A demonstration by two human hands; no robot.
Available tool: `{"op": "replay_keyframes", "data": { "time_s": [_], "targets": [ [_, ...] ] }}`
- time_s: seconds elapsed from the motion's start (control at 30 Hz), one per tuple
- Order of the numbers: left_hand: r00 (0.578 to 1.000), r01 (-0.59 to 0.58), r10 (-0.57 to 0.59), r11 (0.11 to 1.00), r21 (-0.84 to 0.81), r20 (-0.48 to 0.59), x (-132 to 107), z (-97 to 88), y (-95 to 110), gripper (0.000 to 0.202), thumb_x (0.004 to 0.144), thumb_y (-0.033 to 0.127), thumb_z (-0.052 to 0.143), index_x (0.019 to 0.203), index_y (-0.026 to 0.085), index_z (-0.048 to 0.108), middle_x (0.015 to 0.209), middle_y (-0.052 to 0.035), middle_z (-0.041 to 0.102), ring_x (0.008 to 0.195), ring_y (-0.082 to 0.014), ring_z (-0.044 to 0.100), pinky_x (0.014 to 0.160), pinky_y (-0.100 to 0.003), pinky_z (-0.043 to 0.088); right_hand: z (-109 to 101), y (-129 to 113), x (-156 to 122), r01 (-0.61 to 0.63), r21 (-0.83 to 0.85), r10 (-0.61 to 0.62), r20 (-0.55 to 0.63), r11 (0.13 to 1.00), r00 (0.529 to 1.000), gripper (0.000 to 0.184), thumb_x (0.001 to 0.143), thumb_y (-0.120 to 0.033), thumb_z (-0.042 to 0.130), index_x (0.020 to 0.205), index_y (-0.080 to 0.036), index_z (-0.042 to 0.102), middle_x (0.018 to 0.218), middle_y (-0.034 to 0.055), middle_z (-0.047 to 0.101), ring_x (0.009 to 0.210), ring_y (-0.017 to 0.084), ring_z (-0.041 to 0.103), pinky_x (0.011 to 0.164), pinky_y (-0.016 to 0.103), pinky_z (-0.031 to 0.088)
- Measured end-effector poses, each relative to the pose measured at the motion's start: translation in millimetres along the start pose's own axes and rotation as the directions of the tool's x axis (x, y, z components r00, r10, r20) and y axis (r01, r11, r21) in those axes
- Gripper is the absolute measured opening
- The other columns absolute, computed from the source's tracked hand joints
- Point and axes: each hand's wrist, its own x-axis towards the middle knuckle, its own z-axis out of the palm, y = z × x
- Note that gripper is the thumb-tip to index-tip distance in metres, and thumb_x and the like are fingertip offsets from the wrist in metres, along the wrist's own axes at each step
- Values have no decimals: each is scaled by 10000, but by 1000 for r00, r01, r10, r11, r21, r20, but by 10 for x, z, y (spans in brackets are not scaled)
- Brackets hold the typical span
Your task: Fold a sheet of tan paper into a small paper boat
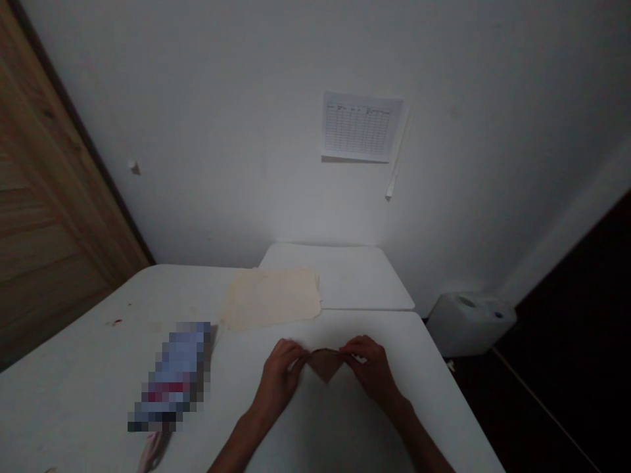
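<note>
Between my two hands is a small brownish piece of folded paper [326,365], shaped like a triangle with its point toward me. My left hand [284,360] pinches its left corner between thumb and fingers. At the opposite corner, my right hand [365,362] grips it the same way. The top edge of the paper bows slightly upward between the hands. Whether the paper touches the white table [335,433] under it, I cannot tell.
A pale cream sheet with ragged edges [273,297] lies behind my left hand. To the left rests a blurred-out bluish object [180,368] with a pinkish strap [150,450]. A white board [340,276] lies at the back. A white container [468,322] stands right of the table.
</note>
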Motion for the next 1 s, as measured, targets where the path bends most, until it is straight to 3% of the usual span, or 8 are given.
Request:
{"op": "replay_keyframes", "data": {
  "time_s": [0.13, 0.23, 0.37, 0.47, 0.6, 0.77, 1.0],
  "targets": [
    [989, -144, 142, 988, 61, 27, 25, -105, -4, 207, 953, 178, 458, 1046, 214, 639, 938, -81, 641, 870, -202, 558, 735, -337, 496, -22, 1, -33, 171, -178, -178, -27, 969, 984, 197, 938, -216, 540, 986, -253, 728, 947, 60, 698, 870, 175, 591, 761, 304, 492],
    [967, -222, 197, 964, 150, 162, -37, -119, -39, 272, 926, 103, 432, 1090, 213, 619, 1029, -96, 630, 941, -218, 548, 783, -359, 508, -24, 43, -107, 269, -307, -255, 84, 913, 963, 273, 949, -130, 482, 1060, -253, 699, 1014, 60, 693, 905, 167, 573, 784, 286, 482],
    [925, -247, 171, 949, 195, 340, -144, -75, -50, 290, 869, 36, 447, 1011, 206, 634, 971, -84, 639, 913, -228, 565, 769, -354, 530, -11, 83, -204, 323, -410, -220, 279, 853, 935, 276, 913, -90, 517, 1062, -250, 687, 1014, 40, 695, 903, 171, 561, 795, 277, 475],
    [917, -203, 117, 960, 193, 381, -193, -59, 7, 268, 863, 32, 450, 954, 201, 636, 934, -76, 633, 881, -225, 573, 772, -357, 530, -30, 53, -254, 303, -420, -154, 353, 855, 923, 287, 887, -73, 531, 1068, -239, 680, 1054, 32, 690, 937, 174, 552, 840, 279, 463],
    [918, -162, 65, 962, 219, 392, -217, -36, 127, 211, 909, 111, 447, 995, 195, 620, 966, -91, 611, 951, -246, 558, 891, -426, 486, -70, -70, -308, 223, -424, -78, 334, 878, 940, 336, 842, -66, 539, 1111, -235, 647, 1171, 28, 637, 1031, 192, 519, 931, 313, 417],
    [938, -126, -4, 928, 351, 346, -228, 98, 205, 215, 909, 178, 485, 1091, 191, 600, 1015, -115, 594, 946, -283, 542, 844, -475, 490, 51, -226, -304, 160, -496, -16, 282, 853, 959, 172, 929, -176, 486, 980, -224, 642, 1038, 44, 626, 979, 198, 522, 910, 335, 394],
    [940, -91, -3, 961, 260, 340, -236, 179, 210, 185, 912, 140, 468, 1003, 190, 621, 1010, -103, 576, 932, -249, 536, 830, -404, 496, 224, -282, -288, 109, -548, 37, 250, 829, 968, 235, 929, -186, 502, 1132, -254, 601, 1065, 64, 592, 983, 220, 509, 871, 350, 377]
  ]
}}
